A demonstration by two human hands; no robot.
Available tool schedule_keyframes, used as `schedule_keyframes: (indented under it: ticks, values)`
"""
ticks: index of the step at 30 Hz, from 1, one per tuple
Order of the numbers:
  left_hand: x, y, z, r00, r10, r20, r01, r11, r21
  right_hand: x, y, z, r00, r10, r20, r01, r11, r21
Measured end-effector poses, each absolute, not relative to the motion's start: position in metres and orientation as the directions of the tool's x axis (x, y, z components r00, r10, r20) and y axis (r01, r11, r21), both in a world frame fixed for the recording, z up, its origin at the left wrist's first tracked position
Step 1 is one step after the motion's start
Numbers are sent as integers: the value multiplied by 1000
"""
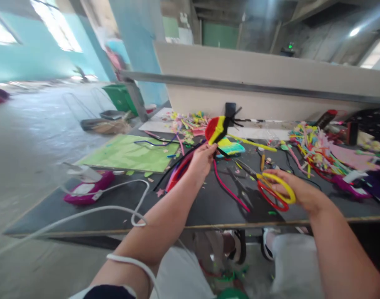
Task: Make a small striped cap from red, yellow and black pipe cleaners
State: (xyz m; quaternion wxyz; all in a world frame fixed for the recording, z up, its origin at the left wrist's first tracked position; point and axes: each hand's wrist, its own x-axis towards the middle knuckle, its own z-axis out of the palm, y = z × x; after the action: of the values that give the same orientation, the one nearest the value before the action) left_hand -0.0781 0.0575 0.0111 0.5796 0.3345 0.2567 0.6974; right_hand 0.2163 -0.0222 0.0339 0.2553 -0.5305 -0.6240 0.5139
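Note:
My left hand [205, 160] pinches a small craft figure [217, 129] banded red, yellow and black, with thin black strands sticking out to its right. It is held up above the middle of the dark table [190, 211]. My right hand [289, 187] has its fingers at the handles of a pair of scissors [275, 193], one loop yellow and one red. Their dark blades point up and left, apart from the figure. A red pipe cleaner [229, 191] lies on the table between my hands. Behind my left forearm lie more pipe cleaners [179, 170] in red, purple and black.
A green sheet [130, 153] covers the table's left part. A magenta glue-gun base [88, 191] stands near the left edge, with a white cable [93, 209] looping over my left arm. Colourful scraps [314, 149] heap at the right. A dark phone [230, 109] leans against the back board.

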Motion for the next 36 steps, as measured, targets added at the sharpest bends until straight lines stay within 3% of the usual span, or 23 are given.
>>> schedule_keyframes:
  ticks: [4, 8, 11, 14, 16, 19, 21, 24, 27, 29, 32, 36]
  values:
    - [-84, 59, 15, -129, 981, 147, -650, -195, 734, 240, -36, 48, -339, 938, -80, 73, -58, -996]
    - [-87, 57, 20, -130, 987, 90, -696, -156, 701, 255, -49, 50, -205, 978, 22, -9, 21, -1000]
    - [-90, 56, 24, -165, 983, 82, -683, -174, 709, 258, -55, 49, -207, 973, 104, -69, 91, -993]
    - [-96, 59, 27, -195, 977, 86, -683, -198, 703, 247, -59, 48, -269, 960, 76, 87, 103, -991]
    - [-99, 61, 28, -217, 972, 86, -692, -215, 689, 229, -62, 45, -290, 955, -65, 367, 48, -929]
    - [-103, 64, 28, -228, 968, 104, -705, -238, 668, 192, -66, 28, -247, 965, 89, 713, 244, -658]
    - [-104, 66, 25, -224, 969, 108, -698, -237, 675, 170, -68, 12, -252, 963, 99, 822, 267, -503]
    - [-105, 67, 22, -207, 973, 102, -704, -221, 675, 158, -67, -5, -279, 954, 109, 882, 299, -364]
    - [-104, 65, 24, -220, 972, 84, -703, -218, 677, 185, -56, -4, -390, 914, 115, 833, 403, -379]
    - [-102, 63, 26, -222, 973, 71, -702, -210, 681, 218, -42, 3, -258, 949, 182, 884, 308, -352]
    - [-99, 60, 30, -223, 972, 74, -708, -214, 673, 265, -18, 8, -2, 982, 188, 985, 34, -166]
    - [-96, 57, 31, -223, 974, 48, -705, -195, 682, 287, 4, -6, 6, 993, 117, 992, 9, -128]
